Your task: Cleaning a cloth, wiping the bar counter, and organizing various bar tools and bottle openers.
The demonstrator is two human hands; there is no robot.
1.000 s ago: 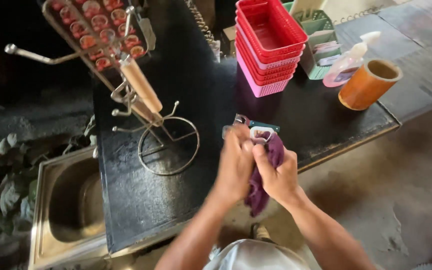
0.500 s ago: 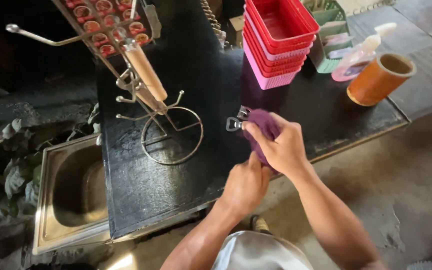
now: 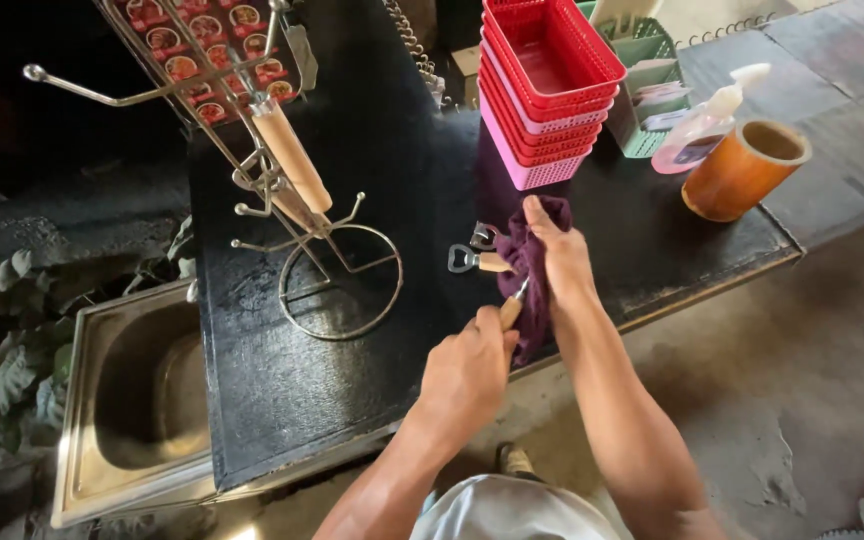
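Observation:
My right hand [image 3: 560, 258] lies flat on a dark purple cloth [image 3: 532, 310] on the black counter [image 3: 282, 400], and grips it. From under the cloth's left side stick out two metal bottle openers [image 3: 466, 259], one with a wooden handle. My left hand [image 3: 467, 372] is closed round a small wooden-handled tool [image 3: 512, 306] whose metal end runs into the cloth. The tool's working end is hidden by the cloth.
A wire rack with a ring base [image 3: 340, 282] stands left of the hands and holds a wooden-handled utensil [image 3: 292, 155]. Stacked red and pink baskets [image 3: 547, 95], a green basket [image 3: 647, 85], a spray bottle [image 3: 702, 130] and an orange-brown cup [image 3: 744, 170] stand at the back right. A steel sink [image 3: 132, 400] is at the left.
My left hand has drawn back toward me from the cloth, holding the wooden-handled tool. My right hand has shifted up onto the cloth's top, and the bottle openers now show beside it.

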